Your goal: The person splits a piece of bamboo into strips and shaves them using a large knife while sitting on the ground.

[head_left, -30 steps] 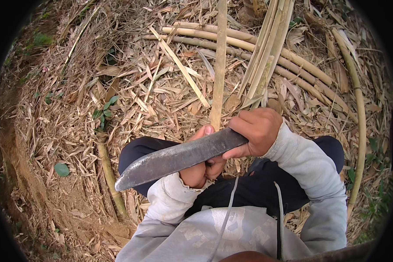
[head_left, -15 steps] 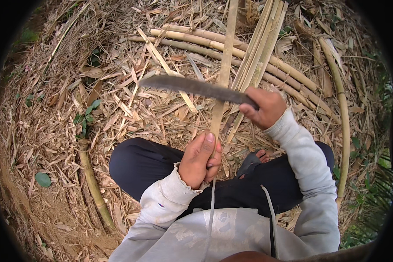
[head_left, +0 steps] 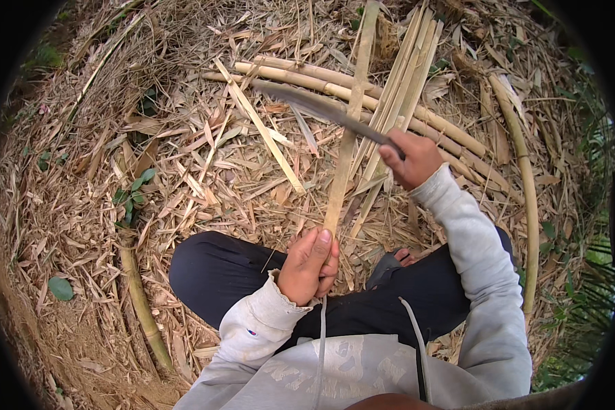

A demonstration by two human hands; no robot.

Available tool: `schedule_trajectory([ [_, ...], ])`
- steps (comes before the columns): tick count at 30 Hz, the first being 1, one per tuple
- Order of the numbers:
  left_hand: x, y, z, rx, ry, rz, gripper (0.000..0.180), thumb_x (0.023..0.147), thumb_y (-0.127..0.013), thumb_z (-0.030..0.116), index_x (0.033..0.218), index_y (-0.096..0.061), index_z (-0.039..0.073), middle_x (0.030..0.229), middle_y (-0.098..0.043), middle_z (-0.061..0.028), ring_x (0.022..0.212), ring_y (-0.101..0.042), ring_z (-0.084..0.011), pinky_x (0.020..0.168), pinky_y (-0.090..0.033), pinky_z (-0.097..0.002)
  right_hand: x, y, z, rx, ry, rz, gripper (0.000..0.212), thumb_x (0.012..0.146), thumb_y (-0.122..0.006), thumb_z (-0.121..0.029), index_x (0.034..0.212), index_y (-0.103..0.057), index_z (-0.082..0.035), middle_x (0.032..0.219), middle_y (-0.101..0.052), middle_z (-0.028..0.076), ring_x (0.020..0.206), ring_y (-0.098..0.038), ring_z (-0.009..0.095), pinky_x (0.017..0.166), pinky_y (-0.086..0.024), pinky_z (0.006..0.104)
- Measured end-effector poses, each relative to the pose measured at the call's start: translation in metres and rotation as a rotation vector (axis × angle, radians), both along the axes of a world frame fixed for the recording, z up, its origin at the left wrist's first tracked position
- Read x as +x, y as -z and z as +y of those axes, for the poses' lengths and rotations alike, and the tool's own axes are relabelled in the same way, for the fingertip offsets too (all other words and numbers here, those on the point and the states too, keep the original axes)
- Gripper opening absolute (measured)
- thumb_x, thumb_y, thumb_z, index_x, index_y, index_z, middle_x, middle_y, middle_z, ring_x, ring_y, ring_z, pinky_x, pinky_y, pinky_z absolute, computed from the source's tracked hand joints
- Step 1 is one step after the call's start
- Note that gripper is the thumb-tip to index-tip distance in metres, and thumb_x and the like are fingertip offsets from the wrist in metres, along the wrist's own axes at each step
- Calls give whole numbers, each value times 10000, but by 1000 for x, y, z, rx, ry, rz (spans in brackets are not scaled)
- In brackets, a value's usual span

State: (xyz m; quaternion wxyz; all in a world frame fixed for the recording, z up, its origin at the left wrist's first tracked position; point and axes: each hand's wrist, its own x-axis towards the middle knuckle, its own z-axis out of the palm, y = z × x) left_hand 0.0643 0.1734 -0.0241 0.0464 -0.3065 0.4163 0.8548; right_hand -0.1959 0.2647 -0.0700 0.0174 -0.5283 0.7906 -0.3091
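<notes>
The left hand [head_left: 310,265] is pinching the near end of the bamboo strip [head_left: 342,164] while the right hand [head_left: 414,158], fingers curled, is gripping the machete [head_left: 331,111] across it, so a nearward skid could be cutting the left thumb [head_left: 322,240].

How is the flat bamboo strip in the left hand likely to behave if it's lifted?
The flat bamboo strip looks fairly stiff: gripped near its lower end by the left hand, it runs almost straight. Being so narrow, it is probably light for its length. Its flat shape makes rolling unlikely.
</notes>
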Motion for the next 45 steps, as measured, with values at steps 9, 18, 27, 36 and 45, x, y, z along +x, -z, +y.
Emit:
schedule_trajectory([
  [9, 8, 4, 5, 41, 27, 35, 340, 1035, -344, 376, 893, -428, 79, 550, -327, 13, 348, -253, -76, 337, -206, -242, -31, 12, 10, -4, 269, -243, 558, 930, -447, -583, 851, -600, -53, 590, -563, 139, 573, -583, 366, 567, -477, 419],
  [18, 11, 10, 10, -61, 23, 50, 324, 1040, -342, 340, 878, -435, 76, 545, -342, 13, 346, -257, -78, 333, -206, -239, 16, -15, 11, -14, -108, 12, 519, 895, -512, -584, 813, -542, -72, 650, -564, 132, 594, -597, 358, 561, -473, 441],
  [27, 20, 16, 18, -143, 164, 51, 294, 1034, -379, 320, 879, -455, 82, 549, -354, 34, 381, -261, -48, 358, -206, -211, -77, 4, 17, -206, 465, -164, 614, 933, -434, -598, 754, -591, -32, 530, -506, 139, 503, -523, 322, 532, -442, 399],
  [36, 9, 25, 24, -314, 68, 58, 308, 1034, -383, 319, 891, -472, 61, 570, -384, 27, 433, -288, -47, 397, -237, -210, -7, -36, 2, -414, 400, -765, 467, 887, -629, -478, 777, -645, -24, 554, -494, -22, 512, -441, 69, 494, -397, 266],
  [45, 11, 35, 30, -556, 90, 87, 322, 1030, -393, 315, 875, -491, 50, 579, -442, 19, 445, -343, -42, 409, -274, -208, 6, -46, 8, -502, 376, -1148, 389, 857, -708, -382, 832, -641, 1, 532, -470, -51, 433, -433, 48, 400, -369, 244],
])
